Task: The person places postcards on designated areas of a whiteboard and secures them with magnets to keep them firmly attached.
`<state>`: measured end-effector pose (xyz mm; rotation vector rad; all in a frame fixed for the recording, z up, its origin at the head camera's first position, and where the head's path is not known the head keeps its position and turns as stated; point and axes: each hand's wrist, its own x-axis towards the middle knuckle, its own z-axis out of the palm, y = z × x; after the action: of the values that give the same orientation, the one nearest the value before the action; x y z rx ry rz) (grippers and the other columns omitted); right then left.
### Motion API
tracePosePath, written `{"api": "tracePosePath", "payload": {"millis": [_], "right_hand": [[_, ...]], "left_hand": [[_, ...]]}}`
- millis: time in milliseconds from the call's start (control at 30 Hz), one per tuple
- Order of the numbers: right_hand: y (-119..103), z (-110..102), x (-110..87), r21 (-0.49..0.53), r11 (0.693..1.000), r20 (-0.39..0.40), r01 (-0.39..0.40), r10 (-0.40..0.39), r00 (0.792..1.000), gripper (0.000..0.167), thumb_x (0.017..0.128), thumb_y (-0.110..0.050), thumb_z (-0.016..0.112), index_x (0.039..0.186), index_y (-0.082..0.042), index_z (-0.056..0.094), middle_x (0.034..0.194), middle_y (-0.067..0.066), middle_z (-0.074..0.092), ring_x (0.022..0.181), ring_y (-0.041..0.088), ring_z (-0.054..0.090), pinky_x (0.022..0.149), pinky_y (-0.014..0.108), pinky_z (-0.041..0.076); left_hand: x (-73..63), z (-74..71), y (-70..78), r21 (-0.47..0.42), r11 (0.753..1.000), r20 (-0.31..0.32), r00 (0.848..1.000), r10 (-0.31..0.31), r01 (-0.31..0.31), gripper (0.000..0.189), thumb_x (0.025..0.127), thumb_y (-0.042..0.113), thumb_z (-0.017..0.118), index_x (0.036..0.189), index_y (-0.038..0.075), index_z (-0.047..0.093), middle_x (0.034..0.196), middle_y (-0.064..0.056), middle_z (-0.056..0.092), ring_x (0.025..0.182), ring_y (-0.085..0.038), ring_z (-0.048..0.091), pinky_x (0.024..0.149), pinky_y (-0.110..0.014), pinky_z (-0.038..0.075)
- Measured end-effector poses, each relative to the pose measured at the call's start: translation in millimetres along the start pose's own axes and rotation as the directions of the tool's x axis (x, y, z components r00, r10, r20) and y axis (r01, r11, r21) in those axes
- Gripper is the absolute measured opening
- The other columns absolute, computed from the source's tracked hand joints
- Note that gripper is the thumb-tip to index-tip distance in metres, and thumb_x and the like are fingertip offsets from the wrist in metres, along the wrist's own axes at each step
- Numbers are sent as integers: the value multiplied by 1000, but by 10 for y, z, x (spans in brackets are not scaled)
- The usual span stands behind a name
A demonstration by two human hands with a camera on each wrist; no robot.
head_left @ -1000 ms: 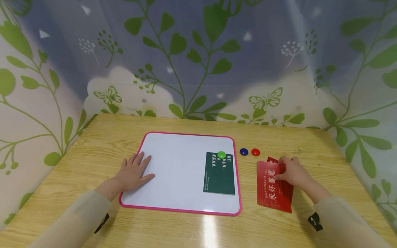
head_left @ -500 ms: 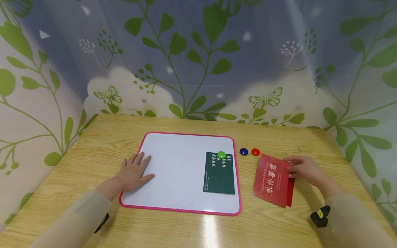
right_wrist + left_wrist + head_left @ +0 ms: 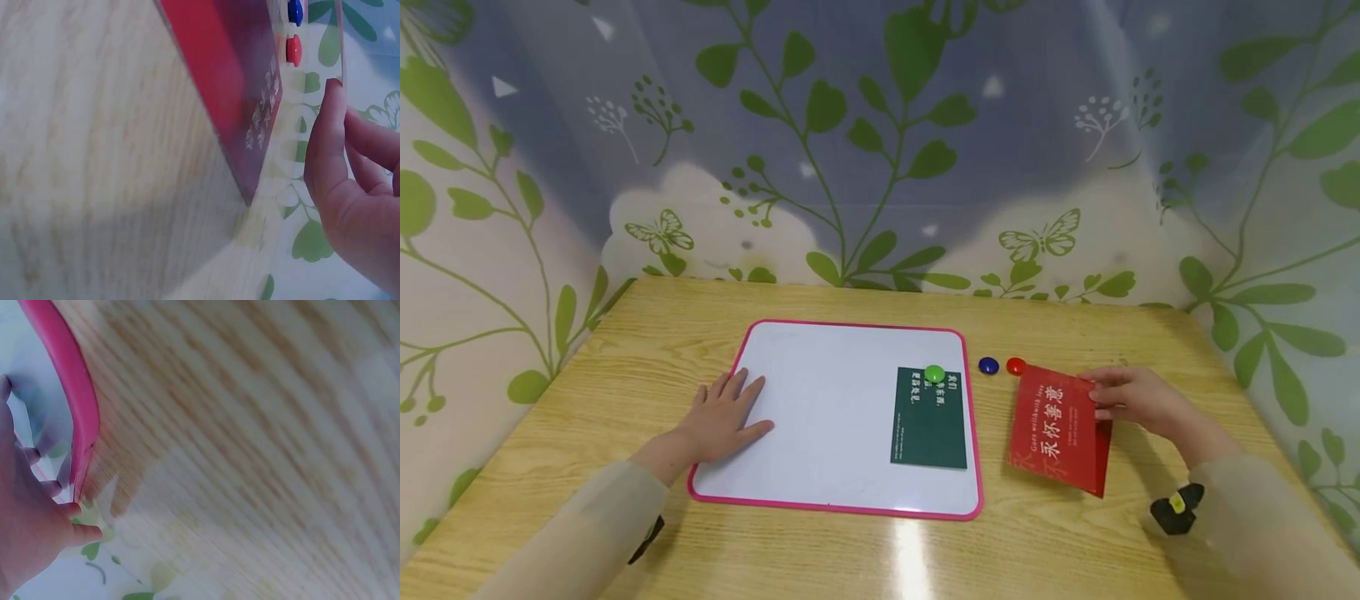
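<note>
My right hand (image 3: 1142, 407) pinches the right edge of a red card (image 3: 1048, 429) with pale lettering. A second red card (image 3: 219, 69) lies beneath it on the table, mostly covered in the head view. In the right wrist view the held card appears edge-on, apart from the lower one. My left hand (image 3: 718, 423) rests with spread fingers on the left side of a pink-framed whiteboard (image 3: 827, 400). On the board's right side lies a dark green card (image 3: 928, 433) with white writing, a round green magnet (image 3: 935, 373) on its upper part.
A blue magnet (image 3: 988, 366) and a red magnet (image 3: 1016, 366) sit on the wooden table (image 3: 775, 558) between the board and the red cards. A leaf-patterned curtain (image 3: 865, 167) borders the table's back and sides.
My right hand has shifted its hold to the card's right edge, and the top red card has been lifted off the lower one, its far edge nearing the red magnet. My left hand stays put.
</note>
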<state>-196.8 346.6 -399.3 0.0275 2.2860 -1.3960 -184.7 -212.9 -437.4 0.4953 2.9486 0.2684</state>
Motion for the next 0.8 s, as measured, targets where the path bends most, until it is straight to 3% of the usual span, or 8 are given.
{"api": "tracePosePath", "payload": {"millis": [133,300,467,800], "right_hand": [[-65,30,5,-21,1000,1,-11,11,1000,52,98,-9,45,141,14,25,124,24,47,86,5,57,77,25,55],[-160,67,26,-15,1000,16,-15,16,1000,53,97,-10,46,140,14,26,119,18,53,84,6,59,77,26,55],[-273,157,104,7,1000,30,-13,12,999,52,96,-8,46,141,12,27,123,22,50,83,7,59,77,26,55],[-659,577,338,79,997,54,8,-13,998,50,96,-6,47,140,9,31,119,20,48,82,10,58,77,27,55]], "left_hand": [[-8,-12,13,0,1000,0,1000,4,-4,72,91,46,53,144,2,32,148,-29,25,134,-53,21,103,-72,16],[-4,-23,25,7,1000,0,1000,5,-5,72,91,46,53,143,2,33,148,-29,25,134,-53,22,103,-71,17],[17,-19,32,12,1000,3,1000,14,-14,72,91,47,52,144,1,32,148,-29,26,134,-52,23,104,-70,18],[3,-11,-1,15,1000,-1,1000,12,-12,71,92,46,52,143,0,33,147,-30,26,133,-53,23,103,-70,19]]}}
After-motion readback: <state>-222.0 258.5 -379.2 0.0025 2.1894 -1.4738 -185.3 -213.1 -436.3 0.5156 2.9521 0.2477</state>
